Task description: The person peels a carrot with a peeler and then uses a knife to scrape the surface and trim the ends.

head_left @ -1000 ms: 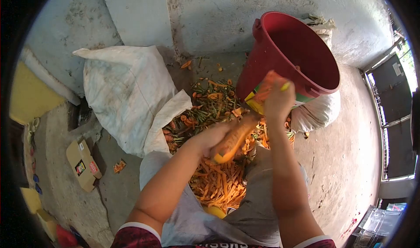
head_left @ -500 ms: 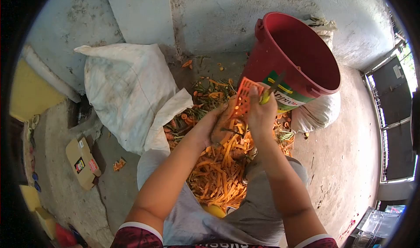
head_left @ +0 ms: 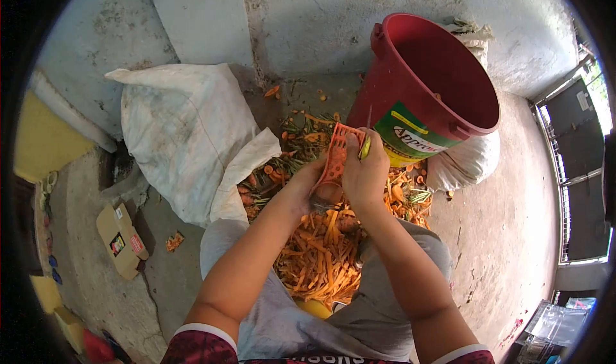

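My left hand [head_left: 307,187] is wrapped round a thick carrot [head_left: 328,193], whose lower end shows beneath an orange perforated peeler [head_left: 336,155]. With closed fingers, my right hand [head_left: 367,171] grips the peeler, which lies along the carrot. A yellow-green handled tool [head_left: 365,147], apparently a knife with a thin blade, also sits in my right hand. Below both hands, between the knees, is a heap of orange peelings [head_left: 321,255]. Carrots with cut green tops [head_left: 301,142] lie behind the hands on the floor.
A large red bucket [head_left: 378,81] leans at the back right, with a white sack [head_left: 478,165] beside it. Another white sack [head_left: 186,133] slumps at the left. A flattened cardboard box [head_left: 122,241] lies on the floor at the left. A wall stands behind.
My right hand and the peeler have moved left and down, onto the carrot. The yellow-green handled tool has moved with that hand, uncovering the bucket's label.
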`<control>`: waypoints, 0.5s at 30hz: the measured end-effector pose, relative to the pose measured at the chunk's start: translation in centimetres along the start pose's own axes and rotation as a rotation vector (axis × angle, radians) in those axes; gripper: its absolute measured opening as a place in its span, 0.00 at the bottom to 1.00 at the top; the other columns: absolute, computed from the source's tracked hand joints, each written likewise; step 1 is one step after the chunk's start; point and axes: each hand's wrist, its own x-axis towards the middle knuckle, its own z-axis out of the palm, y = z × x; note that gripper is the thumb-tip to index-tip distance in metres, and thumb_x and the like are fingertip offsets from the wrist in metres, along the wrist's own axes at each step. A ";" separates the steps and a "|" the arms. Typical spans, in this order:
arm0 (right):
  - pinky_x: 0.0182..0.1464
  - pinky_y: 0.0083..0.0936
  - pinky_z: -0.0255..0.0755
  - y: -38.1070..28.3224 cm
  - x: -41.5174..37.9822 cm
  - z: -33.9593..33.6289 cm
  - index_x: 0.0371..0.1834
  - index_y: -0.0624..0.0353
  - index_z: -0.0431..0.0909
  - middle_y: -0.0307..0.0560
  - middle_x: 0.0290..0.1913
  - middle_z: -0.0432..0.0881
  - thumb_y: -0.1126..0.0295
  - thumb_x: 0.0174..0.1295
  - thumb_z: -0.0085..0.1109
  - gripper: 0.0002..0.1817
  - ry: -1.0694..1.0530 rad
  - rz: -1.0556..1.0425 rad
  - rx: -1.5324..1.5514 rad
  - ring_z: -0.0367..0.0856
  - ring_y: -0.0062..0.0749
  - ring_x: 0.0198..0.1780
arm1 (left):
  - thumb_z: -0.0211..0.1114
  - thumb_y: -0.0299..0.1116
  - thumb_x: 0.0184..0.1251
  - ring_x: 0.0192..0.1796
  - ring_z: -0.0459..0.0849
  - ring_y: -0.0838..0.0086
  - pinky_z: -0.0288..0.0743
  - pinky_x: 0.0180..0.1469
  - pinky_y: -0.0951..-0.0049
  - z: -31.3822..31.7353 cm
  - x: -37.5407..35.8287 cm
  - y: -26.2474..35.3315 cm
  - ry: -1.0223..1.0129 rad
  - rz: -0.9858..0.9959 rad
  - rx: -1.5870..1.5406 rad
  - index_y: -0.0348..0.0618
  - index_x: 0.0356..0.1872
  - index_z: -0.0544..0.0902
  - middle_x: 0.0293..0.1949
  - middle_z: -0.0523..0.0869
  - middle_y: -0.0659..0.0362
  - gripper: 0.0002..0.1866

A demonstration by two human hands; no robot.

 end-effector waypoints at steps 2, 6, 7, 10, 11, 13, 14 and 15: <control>0.29 0.33 0.67 0.4 0.6 -0.2 0.37 0.64 0.68 0.56 0.25 0.75 0.70 0.56 0.49 0.09 0.085 -0.032 -0.040 0.76 0.47 0.28 | 0.41 0.41 0.65 0.23 0.77 0.76 0.73 0.23 0.78 -0.9 0.6 0.0 -0.066 0.004 0.160 0.43 0.39 0.72 0.28 0.78 0.59 0.15; 0.28 0.33 0.66 5.8 6.0 -2.5 0.32 0.63 0.67 0.56 0.24 0.75 0.68 0.58 0.46 0.09 0.372 0.060 -0.041 0.75 0.47 0.25 | 0.43 0.43 0.65 0.27 0.78 0.76 0.74 0.28 0.76 -0.2 -1.3 -0.8 -0.193 -0.031 0.376 0.39 0.42 0.72 0.31 0.78 0.57 0.18; 0.28 0.33 0.66 6.1 6.8 -3.9 0.32 0.63 0.67 0.54 0.24 0.75 0.67 0.58 0.46 0.09 0.462 0.021 -0.125 0.75 0.44 0.25 | 0.44 0.43 0.64 0.29 0.79 0.76 0.74 0.30 0.75 -0.5 -1.7 -0.8 -0.265 -0.074 0.392 0.37 0.44 0.71 0.33 0.79 0.56 0.19; 0.28 0.31 0.66 7.9 8.2 -7.2 0.31 0.63 0.68 0.50 0.24 0.75 0.66 0.59 0.46 0.10 0.599 0.083 -0.091 0.76 0.37 0.25 | 0.46 0.47 0.63 0.31 0.79 0.74 0.75 0.31 0.73 -0.7 -2.5 -0.3 -0.304 -0.051 0.367 0.37 0.45 0.71 0.34 0.78 0.55 0.22; 0.27 0.30 0.66 8.3 8.4 -7.6 0.32 0.63 0.68 0.49 0.23 0.75 0.66 0.59 0.46 0.10 0.620 0.130 -0.032 0.76 0.35 0.26 | 0.46 0.47 0.63 0.31 0.79 0.74 0.75 0.31 0.73 -1.2 -2.5 0.3 -0.270 -0.051 0.347 0.38 0.46 0.70 0.34 0.78 0.55 0.22; 0.27 0.29 0.67 4.7 7.1 -7.5 0.33 0.62 0.69 0.46 0.23 0.74 0.65 0.59 0.47 0.10 0.504 0.137 0.293 0.76 0.32 0.26 | 0.47 0.48 0.62 0.31 0.79 0.70 0.75 0.31 0.72 -1.9 -2.0 0.8 -0.188 -0.040 0.232 0.41 0.48 0.69 0.33 0.78 0.53 0.22; 0.27 0.29 0.68 3.6 6.5 -7.4 0.33 0.62 0.69 0.44 0.23 0.74 0.65 0.59 0.48 0.10 0.441 0.146 0.454 0.76 0.30 0.26 | 0.49 0.49 0.61 0.33 0.79 0.68 0.75 0.32 0.70 -2.5 -1.4 0.8 -0.270 0.012 0.162 0.41 0.50 0.67 0.36 0.78 0.52 0.23; 0.27 0.31 0.73 5.8 6.9 -6.7 0.33 0.59 0.69 0.45 0.24 0.74 0.67 0.58 0.49 0.07 0.433 -0.038 0.318 0.75 0.34 0.24 | 0.50 0.49 0.60 0.35 0.79 0.66 0.75 0.33 0.67 -3.3 -0.6 0.7 -0.350 0.061 0.094 0.41 0.51 0.65 0.38 0.77 0.50 0.25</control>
